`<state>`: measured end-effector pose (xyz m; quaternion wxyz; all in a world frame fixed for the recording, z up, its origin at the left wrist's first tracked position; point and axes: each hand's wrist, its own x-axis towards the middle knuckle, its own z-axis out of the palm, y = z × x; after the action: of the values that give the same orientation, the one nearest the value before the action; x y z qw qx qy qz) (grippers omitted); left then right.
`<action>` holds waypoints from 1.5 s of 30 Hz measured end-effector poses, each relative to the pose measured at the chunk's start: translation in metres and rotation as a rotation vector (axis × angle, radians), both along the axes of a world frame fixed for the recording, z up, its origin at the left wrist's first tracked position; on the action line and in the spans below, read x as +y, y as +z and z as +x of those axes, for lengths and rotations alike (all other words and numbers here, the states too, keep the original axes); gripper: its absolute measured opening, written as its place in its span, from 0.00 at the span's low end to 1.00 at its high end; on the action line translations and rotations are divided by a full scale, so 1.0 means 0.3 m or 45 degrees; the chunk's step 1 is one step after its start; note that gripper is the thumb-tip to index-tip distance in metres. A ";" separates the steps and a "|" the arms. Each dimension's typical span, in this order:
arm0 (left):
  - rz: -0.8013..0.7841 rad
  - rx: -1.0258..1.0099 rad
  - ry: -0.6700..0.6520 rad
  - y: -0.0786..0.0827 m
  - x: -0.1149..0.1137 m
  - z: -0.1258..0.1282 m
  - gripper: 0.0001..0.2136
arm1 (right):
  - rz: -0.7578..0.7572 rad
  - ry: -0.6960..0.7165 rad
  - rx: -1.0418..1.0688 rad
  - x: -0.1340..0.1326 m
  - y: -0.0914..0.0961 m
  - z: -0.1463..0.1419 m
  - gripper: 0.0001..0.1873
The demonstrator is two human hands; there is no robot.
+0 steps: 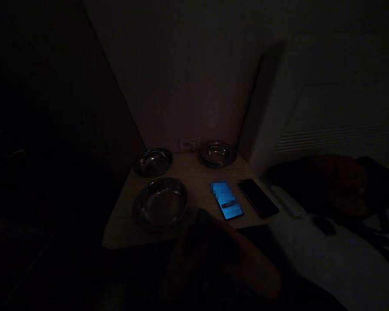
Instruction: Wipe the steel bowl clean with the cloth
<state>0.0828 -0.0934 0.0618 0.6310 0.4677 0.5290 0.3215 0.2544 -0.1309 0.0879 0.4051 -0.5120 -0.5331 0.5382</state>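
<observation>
The room is very dark. My right hand (249, 268) shows dimly at the bottom centre, just in front of the small table (194, 175), and seems curled round a dark thing (207, 226) that I cannot make out. My left hand (181, 263) is a faint shape beside it, its fingers lost in the dark. On the table just beyond the hands lies a phone with a lit blue screen (227, 201), and to its right a dark phone (258, 198). Three steel dishes stand there: one near left (160, 202), one back left (153, 162), one back right (218, 153).
A wall socket (189, 143) sits behind the table. A pale headboard (327, 99) and a bed with white bedding (327, 255) fill the right side, with dark clothing or a bag (337, 181) on it. The left side is black.
</observation>
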 end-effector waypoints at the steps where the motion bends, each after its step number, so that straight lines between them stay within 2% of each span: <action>1: -0.006 0.056 0.022 0.004 0.001 -0.001 0.33 | -0.012 0.003 -0.015 -0.004 0.000 0.000 0.40; 6: 0.031 0.289 0.053 0.038 0.003 0.010 0.23 | -0.059 -0.016 -0.308 0.011 0.028 0.015 0.36; 10: 0.021 0.346 0.043 0.051 0.012 0.017 0.20 | -0.057 0.047 -0.422 0.034 0.047 0.026 0.19; 14: -0.030 0.317 -0.005 0.040 0.019 -0.003 0.19 | -0.045 -0.069 -0.424 0.042 0.019 0.023 0.10; 18: -0.025 0.134 -0.122 0.018 0.026 -0.030 0.26 | -0.025 -0.095 -0.404 0.035 -0.016 0.025 0.13; 20: -0.038 0.028 -0.200 0.011 0.031 -0.035 0.23 | 0.038 -0.101 -0.266 0.033 -0.027 0.032 0.12; 23: -0.077 0.003 -0.222 0.007 0.040 -0.038 0.19 | 0.016 0.049 0.060 0.040 -0.046 0.043 0.31; 25: -0.060 0.112 -0.156 0.007 0.043 -0.043 0.19 | -0.082 0.136 0.143 0.048 -0.060 0.046 0.33; 28: 0.008 0.216 -0.152 0.006 0.045 -0.051 0.21 | -0.182 -0.034 0.079 0.060 -0.082 0.039 0.26; 30: 0.042 0.238 -0.165 0.005 0.047 -0.051 0.19 | -0.237 -0.157 0.068 0.064 -0.091 0.029 0.26; 33: 0.083 0.325 -0.166 0.003 0.059 -0.044 0.14 | -0.315 -0.178 0.123 0.069 -0.101 0.013 0.29; 35: 0.182 0.446 -0.076 0.003 0.076 -0.046 0.14 | -0.359 -0.239 0.107 0.077 -0.107 0.014 0.30; 38: 0.543 0.735 0.099 0.000 0.110 -0.074 0.15 | -0.335 -0.409 -0.015 0.099 -0.117 0.036 0.26; 42: 1.101 1.146 0.069 -0.004 0.155 -0.127 0.15 | -0.260 -0.494 -0.063 0.139 -0.130 0.071 0.25; 45: 1.377 1.376 0.026 -0.020 0.197 -0.161 0.18 | -0.214 -0.560 -0.013 0.168 -0.139 0.073 0.28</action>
<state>0.0345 -0.0344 0.0559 -0.0354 0.7989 0.5373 0.2679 0.2762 -0.0805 0.0463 0.4659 -0.6503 -0.3643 0.4769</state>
